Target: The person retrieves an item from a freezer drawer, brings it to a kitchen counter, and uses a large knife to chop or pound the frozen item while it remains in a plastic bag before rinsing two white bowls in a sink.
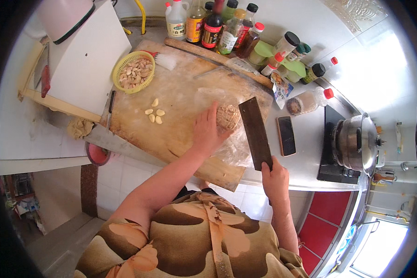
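Note:
My left hand (208, 131) rests around the left side of a brown food block (228, 117) with a lined surface, its thumb at the near edge. Crumpled clear plastic film (234, 149) lies under and around the block on a large wooden cutting board (180, 80). My right hand (276, 177) grips a cleaver (255, 130) with a broad dark blade, held just right of the block; its handle is mostly hidden in my fist. Several peeled garlic cloves (158, 112) lie on the board, left of my left hand. Behind them, a yellow plastic basket (116, 78) holds unpeeled garlic cloves (135, 73).
A rolling pin (194, 52) lies along the board's back edge, before several sauce bottles (212, 33). Near the basket is a brush (165, 61); a knife (111, 107) sits at the left edge. Rightward are a smartphone (286, 135) and a steel pot (351, 140) on a cooktop.

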The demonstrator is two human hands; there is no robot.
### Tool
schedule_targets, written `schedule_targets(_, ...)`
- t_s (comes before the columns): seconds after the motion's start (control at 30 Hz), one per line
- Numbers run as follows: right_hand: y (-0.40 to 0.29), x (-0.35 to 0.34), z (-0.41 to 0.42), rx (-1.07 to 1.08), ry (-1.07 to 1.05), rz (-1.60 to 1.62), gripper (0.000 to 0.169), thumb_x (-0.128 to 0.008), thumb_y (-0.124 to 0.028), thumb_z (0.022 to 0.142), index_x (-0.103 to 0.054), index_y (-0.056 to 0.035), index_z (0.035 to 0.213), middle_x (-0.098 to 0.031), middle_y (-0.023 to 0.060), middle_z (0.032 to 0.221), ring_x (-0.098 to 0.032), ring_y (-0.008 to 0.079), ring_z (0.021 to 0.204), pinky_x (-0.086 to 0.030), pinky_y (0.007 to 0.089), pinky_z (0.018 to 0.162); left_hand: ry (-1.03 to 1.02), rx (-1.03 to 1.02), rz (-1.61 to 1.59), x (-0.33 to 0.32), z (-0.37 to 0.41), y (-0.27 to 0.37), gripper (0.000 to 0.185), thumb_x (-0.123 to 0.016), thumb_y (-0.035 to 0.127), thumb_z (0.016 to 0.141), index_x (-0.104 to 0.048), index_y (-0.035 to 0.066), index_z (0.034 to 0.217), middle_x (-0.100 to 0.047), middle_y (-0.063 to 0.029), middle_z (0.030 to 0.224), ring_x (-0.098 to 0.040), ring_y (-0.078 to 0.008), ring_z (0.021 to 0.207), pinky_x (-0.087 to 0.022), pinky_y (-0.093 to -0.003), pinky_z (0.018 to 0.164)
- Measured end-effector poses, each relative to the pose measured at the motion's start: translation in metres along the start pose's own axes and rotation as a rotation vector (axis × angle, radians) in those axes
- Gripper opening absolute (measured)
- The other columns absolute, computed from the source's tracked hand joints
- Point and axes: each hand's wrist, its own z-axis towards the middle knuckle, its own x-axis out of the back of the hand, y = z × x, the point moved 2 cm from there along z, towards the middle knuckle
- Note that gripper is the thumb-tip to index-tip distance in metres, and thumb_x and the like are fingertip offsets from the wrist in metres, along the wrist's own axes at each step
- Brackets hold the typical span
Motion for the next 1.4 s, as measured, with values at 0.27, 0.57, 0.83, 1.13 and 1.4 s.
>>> schedule_targets(0.27, 0.004, 0.0, 0.005, 0.114, 0.061, -0.026, 0.014, -0.058, -0.017, 0.089, -0.055, -0.0032, 0.09, -0.061, 0.0217, 0.067, -0.061, 0.0439, 0.066, -0.047, 0.0518, 0.061, -0.061, 0.005, 0.057, -0.009, 0.01, 0.008, 0.097, -0.078, 0.026, 0.067, -0.029, 0.006, 0.147, -0.054, -0.014, 0.12, -0.049, -0.0326, 0.113, -0.031, -0.0477, 0.103)
schedule_targets(0.57, 0.001, 0.003, -0.001, 0.108, 0.084, 0.022, 0.013, -0.059, -0.015, 0.089, -0.056, -0.0025, 0.092, -0.062, 0.0221, 0.072, -0.061, 0.0439, 0.068, -0.048, 0.0502, 0.061, -0.026, -0.123, -0.132, 0.017, 0.002, -0.018, 0.095, -0.076, 0.019, 0.069, -0.025, 0.001, 0.148, -0.05, -0.0213, 0.129, -0.047, -0.038, 0.117, -0.033, -0.0484, 0.103)
schedule_targets(0.83, -0.006, -0.019, 0.013, 0.14, -0.016, -0.214, 0.013, -0.055, -0.016, 0.091, -0.054, -0.0035, 0.091, -0.063, 0.022, 0.073, -0.063, 0.0428, 0.07, -0.049, 0.0518, 0.063, 0.028, -0.137, -0.069, 0.026, -0.009, -0.023, 0.094, -0.077, 0.024, 0.071, -0.027, -0.002, 0.146, -0.051, -0.0238, 0.126, -0.049, -0.0395, 0.112, -0.037, -0.0473, 0.098)
schedule_targets(1.13, -0.018, -0.014, 0.011, 0.053, -0.081, -0.254, 0.016, -0.054, -0.018, 0.091, -0.057, -0.0021, 0.095, -0.065, 0.0242, 0.079, -0.063, 0.0442, 0.078, -0.048, 0.0537, 0.071, -0.04, -0.078, -0.134, -0.003, -0.003, -0.004, 0.079, -0.082, 0.024, 0.066, -0.046, 0.0, 0.132, -0.057, -0.0175, 0.116, -0.054, -0.0355, 0.107, -0.043, -0.0456, 0.091)
schedule_targets(1.4, 0.008, -0.012, 0.008, -0.113, -0.143, 0.136, 0.026, -0.055, -0.017, 0.09, -0.06, 0.0038, 0.105, -0.064, 0.0271, 0.077, -0.063, 0.0452, 0.076, -0.049, 0.0485, 0.067, -0.039, -0.089, -0.115, 0.007, 0.004, -0.007, 0.065, -0.078, 0.017, 0.069, -0.052, 0.003, 0.127, -0.056, -0.0159, 0.117, -0.054, -0.0352, 0.106, -0.043, -0.0442, 0.093)
